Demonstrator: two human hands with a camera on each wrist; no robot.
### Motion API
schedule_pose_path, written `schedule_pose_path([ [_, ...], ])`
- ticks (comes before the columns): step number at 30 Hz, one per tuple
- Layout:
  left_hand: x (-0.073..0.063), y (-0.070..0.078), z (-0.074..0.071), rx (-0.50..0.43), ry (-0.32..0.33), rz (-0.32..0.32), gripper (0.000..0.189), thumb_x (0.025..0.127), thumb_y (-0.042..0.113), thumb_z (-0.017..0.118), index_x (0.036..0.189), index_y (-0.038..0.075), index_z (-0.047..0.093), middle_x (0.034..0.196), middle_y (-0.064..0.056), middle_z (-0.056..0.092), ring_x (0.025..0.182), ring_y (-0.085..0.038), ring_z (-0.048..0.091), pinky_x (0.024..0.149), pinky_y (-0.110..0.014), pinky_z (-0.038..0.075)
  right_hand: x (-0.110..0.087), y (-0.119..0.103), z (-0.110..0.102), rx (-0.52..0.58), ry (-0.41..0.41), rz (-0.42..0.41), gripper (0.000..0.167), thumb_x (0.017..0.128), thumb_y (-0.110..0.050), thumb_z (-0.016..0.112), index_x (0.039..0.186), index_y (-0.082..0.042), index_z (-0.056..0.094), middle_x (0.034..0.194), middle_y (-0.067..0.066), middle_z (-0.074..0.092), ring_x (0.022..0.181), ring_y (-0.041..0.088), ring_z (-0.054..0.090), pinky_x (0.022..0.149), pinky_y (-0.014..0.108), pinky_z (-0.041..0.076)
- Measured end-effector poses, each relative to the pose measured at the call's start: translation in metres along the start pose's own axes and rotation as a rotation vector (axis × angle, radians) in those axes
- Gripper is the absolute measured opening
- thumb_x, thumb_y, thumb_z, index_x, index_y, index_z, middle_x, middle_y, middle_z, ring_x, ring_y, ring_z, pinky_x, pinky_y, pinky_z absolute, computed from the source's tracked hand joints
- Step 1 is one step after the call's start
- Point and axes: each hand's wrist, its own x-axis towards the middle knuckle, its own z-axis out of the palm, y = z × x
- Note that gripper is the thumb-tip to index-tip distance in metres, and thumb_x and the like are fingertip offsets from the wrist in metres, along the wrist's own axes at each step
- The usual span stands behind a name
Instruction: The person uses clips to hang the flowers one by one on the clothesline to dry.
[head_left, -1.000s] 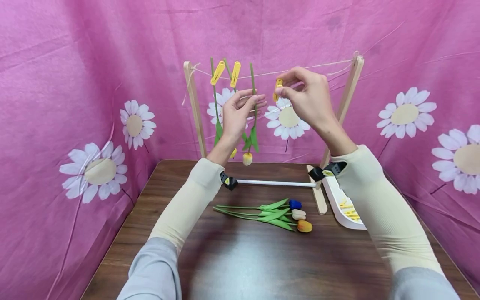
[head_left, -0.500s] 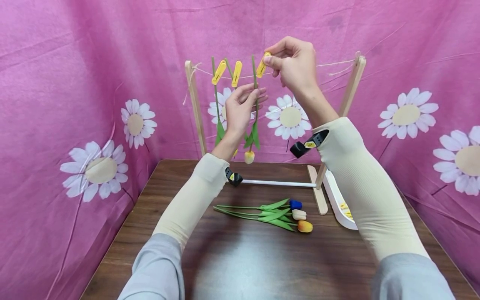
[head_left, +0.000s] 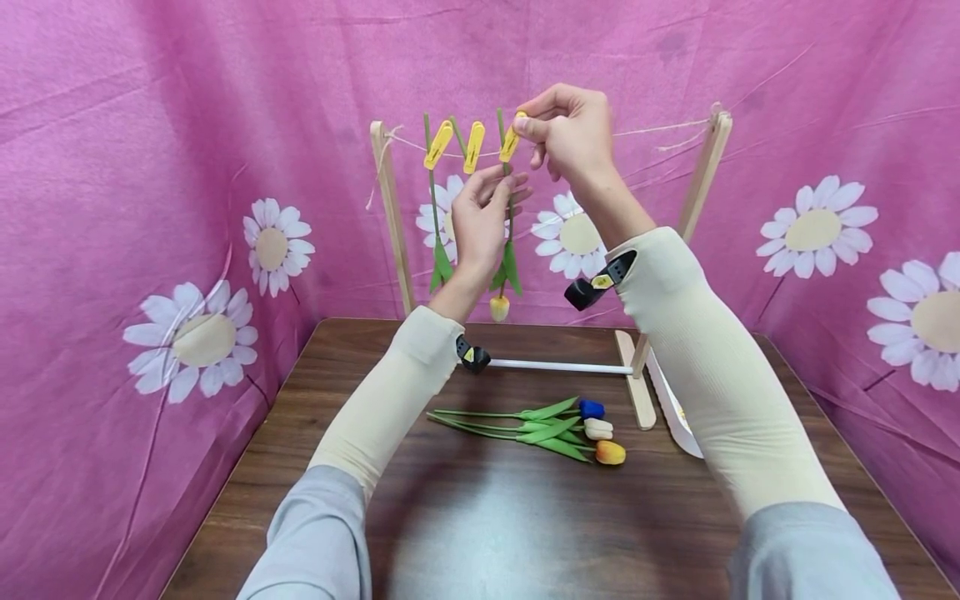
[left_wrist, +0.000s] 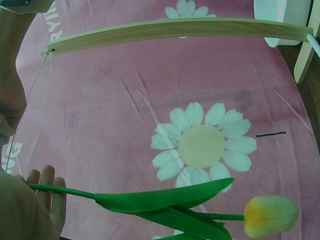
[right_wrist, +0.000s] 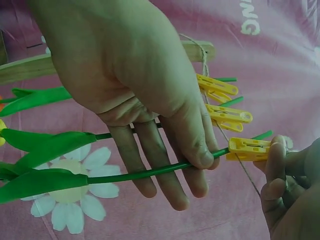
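My left hand [head_left: 481, 218] pinches the green stem of an upside-down artificial tulip [left_wrist: 270, 216], whose pale yellow head hangs at the bottom. In the right wrist view, its thumb presses that stem against the fingers. My right hand [head_left: 576, 137] pinches the end of a yellow clothespin [right_wrist: 248, 149], which sits over the stem and the string [head_left: 660, 130] just above the left hand. Two more yellow clothespins, one at the left [head_left: 438, 145] and one in the middle [head_left: 473, 147], stand on the string with other tulip stems.
Wooden posts [head_left: 702, 171] hold the string over a brown table [head_left: 480, 525]. Three tulips [head_left: 551, 427], with blue, white and orange-yellow heads, lie below. A white tray [head_left: 670, 408] is partly behind the right arm. A white bar [head_left: 558, 367] joins the stand's base.
My right hand has moved up and left, bringing the clothespin from beside the stem onto it at the string. My left hand has kept its hold and shifted slightly.
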Motion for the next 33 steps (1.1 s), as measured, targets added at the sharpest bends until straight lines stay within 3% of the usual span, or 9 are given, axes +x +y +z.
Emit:
schedule_pose_path([
  [3,-0.001,0.001,0.0,0.016,0.017,0.004,0.025,0.106,0.005,0.064,0.128,-0.006,0.066,0.118,-0.019,0.079,0.099,-0.027,0.081,0.089,-0.041,0.065,0.001,0.002,0.001,-0.004,-0.01,0.026,0.013,0.091,-0.001,0.083,0.084,-0.011,0.077,0.071,0.0,0.074,0.037,0.011,0.055,0.031,0.021,0.034],
  [11,-0.002,0.001,0.0,0.037,0.05,0.01,0.026,0.106,0.006,0.065,0.128,-0.008,0.069,0.117,-0.019,0.08,0.093,-0.021,0.081,0.083,-0.033,0.065,0.0,0.006,0.0,-0.02,-0.054,0.067,0.008,0.093,-0.003,0.081,0.092,-0.01,0.077,0.076,0.001,0.076,0.038,0.012,0.057,0.032,0.022,0.037],
  [14,-0.002,0.001,0.0,0.022,0.081,0.005,0.025,0.105,0.005,0.067,0.126,-0.008,0.071,0.114,-0.019,0.08,0.087,-0.016,0.08,0.086,-0.04,0.066,-0.001,0.006,-0.001,-0.027,-0.078,0.079,0.009,0.094,-0.005,0.081,0.101,-0.007,0.077,0.082,0.002,0.078,0.038,0.013,0.058,0.033,0.022,0.039],
  [18,-0.001,0.001,0.0,0.01,0.095,-0.005,0.028,0.104,0.004,0.067,0.128,-0.01,0.07,0.113,-0.021,0.08,0.084,-0.014,0.079,0.092,-0.05,0.063,-0.003,0.006,-0.003,-0.051,-0.109,0.082,0.023,0.094,-0.008,0.082,0.115,-0.003,0.075,0.089,0.003,0.079,0.039,0.014,0.06,0.035,0.023,0.044],
  [23,-0.002,0.001,-0.001,0.041,0.067,-0.013,0.027,0.106,0.005,0.065,0.129,-0.007,0.07,0.117,-0.021,0.079,0.094,-0.023,0.08,0.089,-0.041,0.065,-0.005,0.008,-0.007,-0.085,-0.159,0.055,0.033,0.096,-0.01,0.079,0.127,0.001,0.07,0.097,0.004,0.079,0.044,0.015,0.066,0.038,0.024,0.049],
  [27,-0.004,0.0,-0.003,0.087,0.038,-0.012,0.028,0.106,0.006,0.065,0.13,-0.006,0.069,0.12,-0.02,0.079,0.104,-0.031,0.079,0.088,-0.032,0.064,-0.008,0.009,-0.009,-0.151,-0.183,0.042,0.04,0.098,-0.012,0.077,0.135,0.0,0.067,0.118,0.013,0.079,0.049,0.016,0.07,0.042,0.024,0.053],
  [30,-0.007,0.001,-0.006,0.146,0.025,-0.009,0.032,0.105,0.008,0.067,0.135,-0.004,0.067,0.126,-0.017,0.077,0.113,-0.026,0.076,0.094,-0.026,0.061,-0.01,0.01,-0.01,-0.181,-0.176,0.031,0.045,0.099,-0.014,0.077,0.14,-0.004,0.064,0.134,0.017,0.074,0.051,0.016,0.071,0.044,0.024,0.055],
  [33,-0.012,0.003,-0.011,0.215,0.007,0.002,0.038,0.105,0.01,0.068,0.141,0.0,0.064,0.135,-0.015,0.074,0.124,-0.02,0.072,0.102,-0.022,0.057,-0.014,0.01,-0.013,-0.164,-0.139,-0.004,0.045,0.099,-0.013,0.076,0.141,-0.005,0.064,0.136,0.016,0.072,0.051,0.015,0.071,0.045,0.025,0.056],
])
